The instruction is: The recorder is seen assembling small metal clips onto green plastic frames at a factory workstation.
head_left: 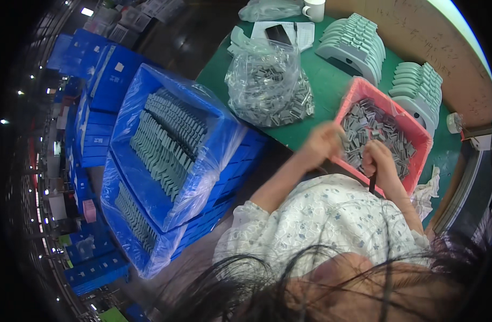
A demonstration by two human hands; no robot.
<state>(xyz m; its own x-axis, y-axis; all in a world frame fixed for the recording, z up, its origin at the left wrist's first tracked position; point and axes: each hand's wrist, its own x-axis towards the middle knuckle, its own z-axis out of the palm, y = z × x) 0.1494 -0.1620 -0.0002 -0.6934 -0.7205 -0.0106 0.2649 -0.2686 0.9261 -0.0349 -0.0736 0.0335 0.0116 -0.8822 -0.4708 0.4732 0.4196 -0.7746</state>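
Note:
A pink bin [424, 155] on the green table holds many small grey metal clips [383, 126]. Over its left edge is my left hand [325, 140], smeared by motion, so I cannot make out its fingers or anything in them. My right hand [380, 156] is closed in a fist above the near part of the bin. A slim black handle [372, 183] sticks out below that fist; the rest of this tool is hidden by the fingers. Left of the bin stands a clear plastic bag [267, 80] filled with similar metal pieces.
Pale green curved plastic parts [350, 45] stand in rows at the table's [323, 80] back, with a second row [417, 91] to the right. Behind the bag lie a phone [278, 35], papers and a white mug [314, 9]. Stacked blue crates [203, 166] with plastic-lined parts stand left.

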